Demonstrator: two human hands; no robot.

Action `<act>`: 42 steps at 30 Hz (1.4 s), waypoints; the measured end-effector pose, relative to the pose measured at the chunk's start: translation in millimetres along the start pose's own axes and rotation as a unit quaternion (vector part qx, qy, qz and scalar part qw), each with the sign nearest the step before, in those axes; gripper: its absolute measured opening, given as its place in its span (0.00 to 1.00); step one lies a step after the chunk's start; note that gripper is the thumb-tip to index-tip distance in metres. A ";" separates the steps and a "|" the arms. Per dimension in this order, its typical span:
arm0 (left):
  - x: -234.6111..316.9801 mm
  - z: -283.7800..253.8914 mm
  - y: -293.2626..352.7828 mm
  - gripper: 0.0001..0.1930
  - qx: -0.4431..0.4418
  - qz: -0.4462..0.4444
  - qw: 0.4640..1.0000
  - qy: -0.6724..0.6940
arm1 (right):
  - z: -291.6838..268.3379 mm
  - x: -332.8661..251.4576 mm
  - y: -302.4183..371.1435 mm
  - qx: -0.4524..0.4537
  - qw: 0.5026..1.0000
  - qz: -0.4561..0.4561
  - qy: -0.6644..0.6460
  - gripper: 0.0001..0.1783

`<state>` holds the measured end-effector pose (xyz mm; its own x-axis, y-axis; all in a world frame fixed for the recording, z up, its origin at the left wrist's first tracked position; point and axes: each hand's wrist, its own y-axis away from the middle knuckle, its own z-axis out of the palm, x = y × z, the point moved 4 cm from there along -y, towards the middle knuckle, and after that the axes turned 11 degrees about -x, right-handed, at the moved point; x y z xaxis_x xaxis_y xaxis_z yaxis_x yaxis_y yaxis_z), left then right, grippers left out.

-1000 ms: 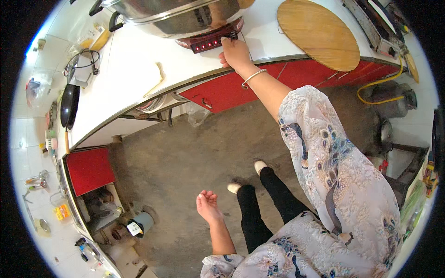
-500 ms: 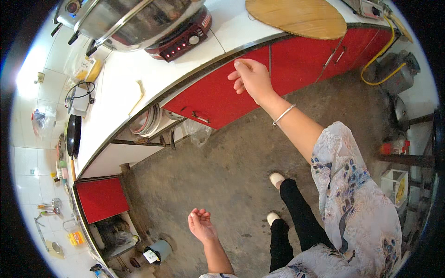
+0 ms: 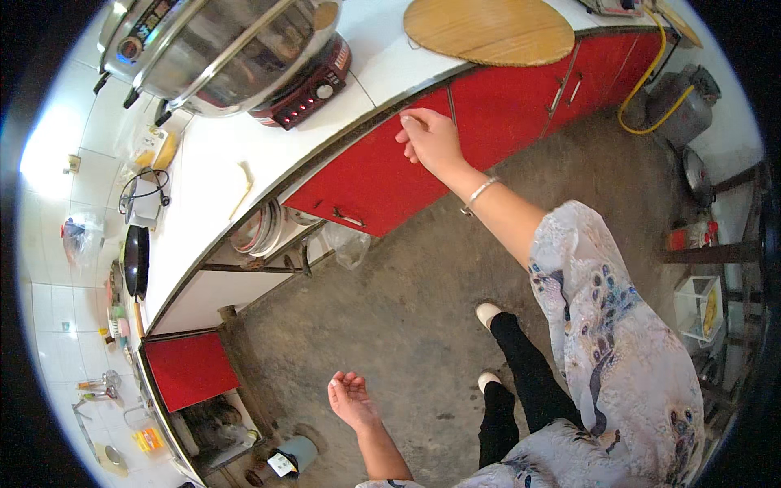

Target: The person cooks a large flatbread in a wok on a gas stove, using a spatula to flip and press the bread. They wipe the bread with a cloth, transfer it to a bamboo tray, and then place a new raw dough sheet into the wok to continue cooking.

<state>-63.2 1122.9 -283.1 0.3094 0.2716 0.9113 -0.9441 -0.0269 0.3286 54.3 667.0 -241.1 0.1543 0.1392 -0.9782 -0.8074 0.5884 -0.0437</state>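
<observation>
My right hand (image 3: 432,141) is in the air just off the counter's front edge, before the red cabinet doors (image 3: 374,179). It is empty, its fingers loosely curled and the thumb apart from them. Lower down, my left hand (image 3: 353,400) hangs over the concrete floor, palm turned up, fingers half bent and holding nothing. Nearest to the right hand on the white counter (image 3: 313,134) are a steel steamer pot (image 3: 236,61) on a dark red electric cooker (image 3: 305,91) with lit lights, and a round wooden board (image 3: 488,31). Neither hand touches anything.
A black pan (image 3: 136,260) and a cable (image 3: 146,191) lie by the tiled wall. Under the counter is a shelf with stacked plates (image 3: 264,228). A bucket (image 3: 297,455) stands on the floor at lower left; a gas cylinder (image 3: 682,102) with a yellow hose is far right.
The whole view has shifted; the pot, board and cabinets lie a little further left in it. My right hand has moved slightly left in the picture. Both hands remain empty.
</observation>
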 end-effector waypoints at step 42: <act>-6.2 8.6 31.6 0.10 -0.009 -0.007 1.000 0.010 | 59.1 -56.8 -67.5 0.032 0.903 -0.107 0.416 0.23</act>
<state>-94.0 1112.1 -276.3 0.3200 0.2915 0.9015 -0.9419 -0.0049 0.3359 133.7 666.4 -170.5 -0.1998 -0.6135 -0.7640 -0.7717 0.5790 -0.2632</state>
